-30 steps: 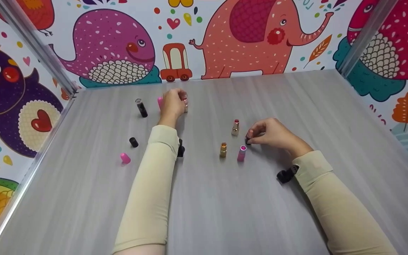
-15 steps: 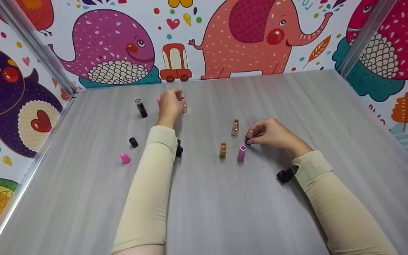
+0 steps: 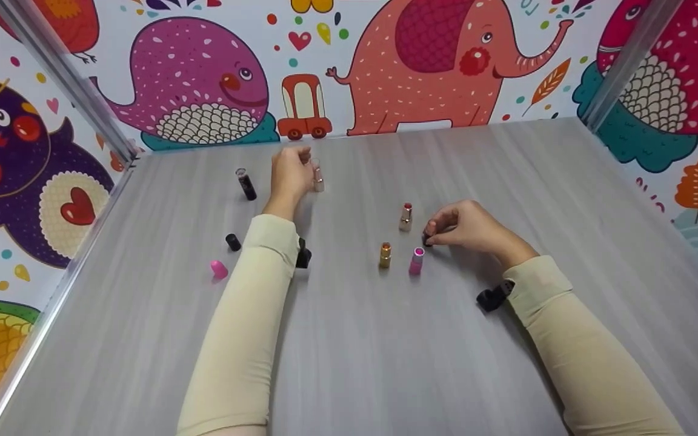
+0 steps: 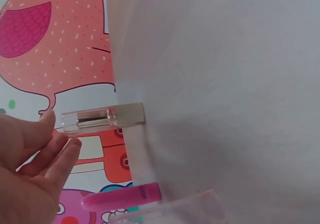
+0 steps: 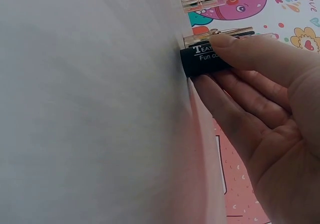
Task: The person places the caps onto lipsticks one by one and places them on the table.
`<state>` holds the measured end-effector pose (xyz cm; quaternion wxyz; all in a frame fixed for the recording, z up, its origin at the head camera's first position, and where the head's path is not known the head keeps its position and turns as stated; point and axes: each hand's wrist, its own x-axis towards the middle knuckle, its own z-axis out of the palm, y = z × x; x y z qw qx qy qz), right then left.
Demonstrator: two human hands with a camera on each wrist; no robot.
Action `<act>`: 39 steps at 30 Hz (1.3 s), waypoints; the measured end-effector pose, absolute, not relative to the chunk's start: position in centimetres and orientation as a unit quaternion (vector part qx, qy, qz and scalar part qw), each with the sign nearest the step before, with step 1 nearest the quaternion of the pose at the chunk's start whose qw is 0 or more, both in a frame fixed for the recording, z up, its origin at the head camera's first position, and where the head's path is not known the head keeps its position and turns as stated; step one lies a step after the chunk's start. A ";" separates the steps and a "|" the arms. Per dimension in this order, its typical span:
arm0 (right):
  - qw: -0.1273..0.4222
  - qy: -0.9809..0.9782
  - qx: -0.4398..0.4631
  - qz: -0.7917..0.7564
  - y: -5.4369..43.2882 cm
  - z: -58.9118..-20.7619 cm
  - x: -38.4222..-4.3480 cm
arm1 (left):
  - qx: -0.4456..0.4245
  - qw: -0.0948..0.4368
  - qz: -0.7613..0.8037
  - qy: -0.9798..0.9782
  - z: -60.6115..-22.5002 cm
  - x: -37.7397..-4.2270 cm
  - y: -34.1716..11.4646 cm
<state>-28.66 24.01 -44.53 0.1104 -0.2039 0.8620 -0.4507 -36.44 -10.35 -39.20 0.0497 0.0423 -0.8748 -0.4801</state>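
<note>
Evidently your right hand pinches the black tube, right of head-view centre, perhaps steadying it; your left hand, fingers apart, is by the upright clear-capped lipstick, upper middle.

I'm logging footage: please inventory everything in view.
Clear-capped cylindrical lipstick: 1, pale gold, beside left grip
Slim tube: 1, pink, near left grip
Light-topped cylindrical tube: 1, black, back left
Small cylindrical cap: 1, black, left
Small rounded cap: 1, pink, left
Uncapped cylindrical lipsticks: 3, red-tipped gold, orange-tipped gold, magenta-tipped pink, right of centre
Lettered cylindrical tube: 1, black, held in right grip
Blurred object: 1, clear, near pink tube
Wood-grain table: 1, grey, underneath
Cartoon-printed walls: 3, multicoloured, back and sides
Metal posts: 2, silver, back corners
Cameras: 2, black, on wrists
Sleeves: 2, pale yellow, on arms
Grips: 2, bare hands, left and right
</note>
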 end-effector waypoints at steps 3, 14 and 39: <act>0.108 0.865 -0.199 -0.447 24.1 -44.6 -28.7 | 0.037 0.069 -0.483 -0.872 -38.9 -36.2 -10.5; 0.112 0.865 -0.185 -0.452 24.3 -44.7 -28.7 | 0.029 0.089 -0.537 -0.838 -37.0 -34.0 -12.8; 0.128 0.859 -0.174 -0.463 24.4 -44.5 -28.6 | 0.008 0.068 -0.545 -0.835 -35.8 -27.0 -21.9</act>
